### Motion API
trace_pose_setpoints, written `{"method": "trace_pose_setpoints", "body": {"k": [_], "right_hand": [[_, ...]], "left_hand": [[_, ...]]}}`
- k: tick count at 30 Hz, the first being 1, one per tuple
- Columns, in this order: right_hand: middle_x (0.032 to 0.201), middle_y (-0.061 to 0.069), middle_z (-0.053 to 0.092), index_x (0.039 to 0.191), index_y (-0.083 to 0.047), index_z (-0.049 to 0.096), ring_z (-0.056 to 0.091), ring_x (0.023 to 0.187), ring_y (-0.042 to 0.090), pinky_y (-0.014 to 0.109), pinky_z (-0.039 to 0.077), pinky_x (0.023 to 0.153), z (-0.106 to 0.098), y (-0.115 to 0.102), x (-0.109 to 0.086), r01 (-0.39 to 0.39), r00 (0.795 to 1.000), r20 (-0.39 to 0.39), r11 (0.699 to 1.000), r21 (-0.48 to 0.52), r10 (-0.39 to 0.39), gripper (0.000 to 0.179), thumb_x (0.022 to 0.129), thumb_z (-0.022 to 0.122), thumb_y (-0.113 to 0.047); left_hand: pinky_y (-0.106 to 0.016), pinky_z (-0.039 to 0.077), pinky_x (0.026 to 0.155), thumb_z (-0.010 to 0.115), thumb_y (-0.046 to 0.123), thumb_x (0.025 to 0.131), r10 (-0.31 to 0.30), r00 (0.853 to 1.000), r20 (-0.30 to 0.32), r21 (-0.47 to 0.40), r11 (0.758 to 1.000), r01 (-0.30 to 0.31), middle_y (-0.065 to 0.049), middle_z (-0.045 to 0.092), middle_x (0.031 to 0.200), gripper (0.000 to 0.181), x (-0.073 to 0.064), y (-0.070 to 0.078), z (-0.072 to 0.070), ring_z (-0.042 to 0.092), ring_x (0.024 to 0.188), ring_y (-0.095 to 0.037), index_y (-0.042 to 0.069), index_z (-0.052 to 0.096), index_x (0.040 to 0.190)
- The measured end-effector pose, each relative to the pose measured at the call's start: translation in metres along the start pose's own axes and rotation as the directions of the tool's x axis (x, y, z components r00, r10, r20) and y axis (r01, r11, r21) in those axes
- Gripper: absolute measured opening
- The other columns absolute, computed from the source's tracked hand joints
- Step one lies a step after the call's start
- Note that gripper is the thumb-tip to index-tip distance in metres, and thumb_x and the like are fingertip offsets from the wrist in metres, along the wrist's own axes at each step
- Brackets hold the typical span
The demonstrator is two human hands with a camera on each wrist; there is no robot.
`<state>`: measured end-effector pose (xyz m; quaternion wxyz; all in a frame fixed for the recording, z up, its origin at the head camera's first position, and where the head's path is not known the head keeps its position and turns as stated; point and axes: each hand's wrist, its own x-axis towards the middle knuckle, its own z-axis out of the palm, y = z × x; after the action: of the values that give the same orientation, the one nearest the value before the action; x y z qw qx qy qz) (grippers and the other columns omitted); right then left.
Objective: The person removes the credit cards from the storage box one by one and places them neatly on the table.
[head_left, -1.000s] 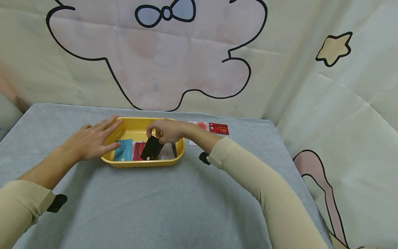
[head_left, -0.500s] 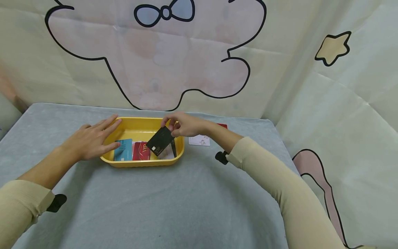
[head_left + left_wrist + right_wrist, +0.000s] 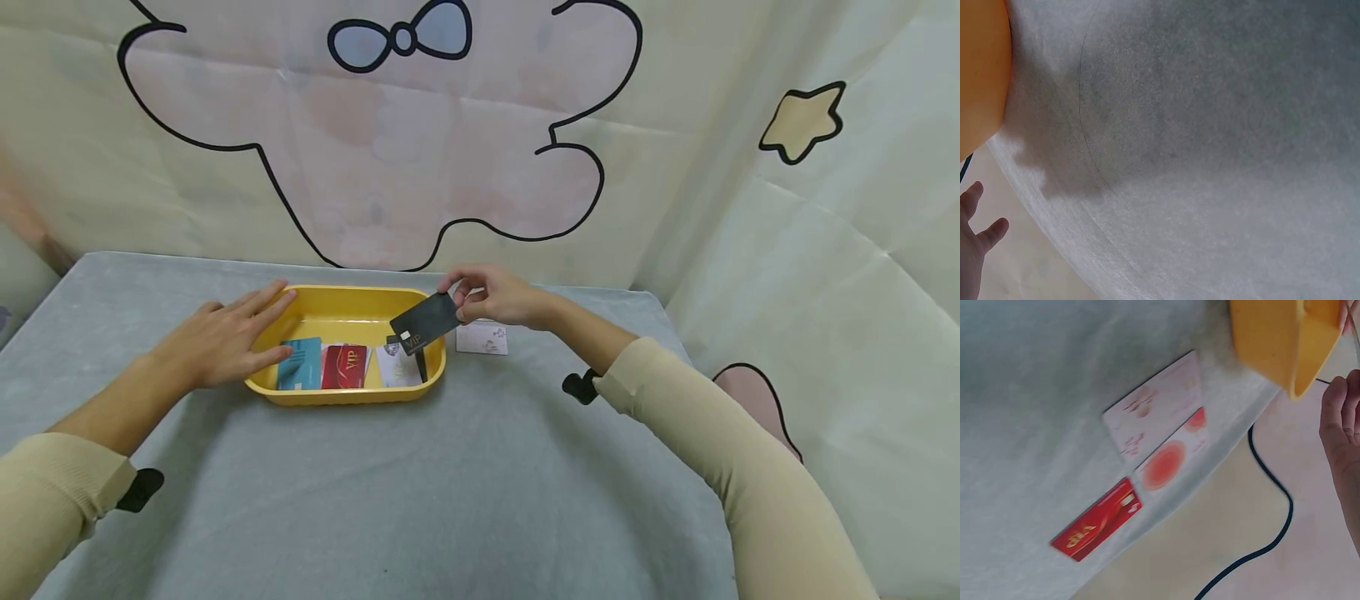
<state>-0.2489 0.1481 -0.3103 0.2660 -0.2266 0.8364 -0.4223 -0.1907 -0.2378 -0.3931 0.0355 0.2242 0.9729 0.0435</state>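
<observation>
My right hand (image 3: 497,297) pinches a black VIP card (image 3: 424,323) by its upper corner, over the right end of a yellow tray (image 3: 341,397). Fingers spread, my left hand (image 3: 228,340) rests along the tray's left rim. Inside the tray lie a blue card (image 3: 300,367), a red VIP card (image 3: 346,367) and a white card (image 3: 397,367), which partly covers a dark one. In the right wrist view, a pale patterned card (image 3: 1155,406), a white card with red circles (image 3: 1164,465) and another red VIP card (image 3: 1096,519) lie on the cloth.
A grey-blue cloth (image 3: 390,492) covers the table. Close behind its far edge hangs a backdrop (image 3: 480,150) with cartoon outlines, and more backdrop runs down the right side. A dark cable (image 3: 1282,494) shows beyond the table edge.
My right hand has lifted the black card from among the cards in the tray and moved it right, toward the rim. The left hand has stayed at the tray's left side.
</observation>
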Motion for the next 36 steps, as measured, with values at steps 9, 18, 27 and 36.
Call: {"method": "trace_pose_setpoints", "body": {"k": [9, 18, 27, 36], "right_hand": [[0.102, 0.015, 0.056, 0.125, -0.008, 0.061, 0.057, 0.101, 0.030, 0.036, 0.053, 0.086, -0.015, 0.022, -0.023, -0.038, 0.999, -0.036, 0.999, 0.031, 0.039, 0.036, 0.091, 0.061, 0.003], [0.103, 0.014, 0.054, 0.127, -0.003, 0.058, 0.059, 0.100, 0.028, 0.047, 0.051, 0.093, -0.038, 0.046, -0.046, -0.018, 0.997, -0.079, 0.994, 0.105, 0.026, 0.038, 0.090, 0.060, 0.002], [0.102, 0.014, 0.054, 0.130, 0.002, 0.054, 0.057, 0.097, 0.026, 0.032, 0.055, 0.089, -0.049, 0.071, -0.066, -0.029, 0.991, -0.124, 0.980, 0.198, 0.055, 0.040, 0.090, 0.056, 0.008], [0.108, 0.018, 0.051, 0.133, 0.001, 0.054, 0.054, 0.107, 0.031, 0.032, 0.055, 0.090, -0.053, 0.103, -0.077, -0.099, 0.970, -0.195, 0.969, 0.226, 0.144, 0.039, 0.094, 0.057, 0.003]], "left_hand": [[-0.072, 0.034, 0.100, 0.053, 0.058, 0.093, -0.003, 1.000, 0.004, 0.008, 1.000, 0.003, -0.019, 0.016, 0.164, 0.089, 0.001, 0.000, 0.001, 0.031, 0.141, -0.046, 0.008, 0.020, 0.159], [-0.071, 0.035, 0.100, 0.054, 0.057, 0.094, -0.006, 1.000, 0.006, 0.004, 1.000, 0.006, -0.019, 0.016, 0.164, 0.088, 0.001, 0.001, 0.002, 0.032, 0.141, -0.045, 0.008, 0.020, 0.159], [-0.072, 0.034, 0.100, 0.053, 0.057, 0.094, -0.002, 1.000, 0.002, 0.008, 1.000, 0.002, -0.019, 0.016, 0.164, 0.088, 0.001, 0.001, 0.001, 0.032, 0.141, -0.046, 0.008, 0.020, 0.159], [-0.072, 0.034, 0.100, 0.052, 0.058, 0.094, 0.001, 1.000, -0.001, 0.013, 1.000, -0.001, -0.019, 0.016, 0.164, 0.088, 0.002, 0.000, 0.002, 0.032, 0.140, -0.046, 0.008, 0.019, 0.159]]}}
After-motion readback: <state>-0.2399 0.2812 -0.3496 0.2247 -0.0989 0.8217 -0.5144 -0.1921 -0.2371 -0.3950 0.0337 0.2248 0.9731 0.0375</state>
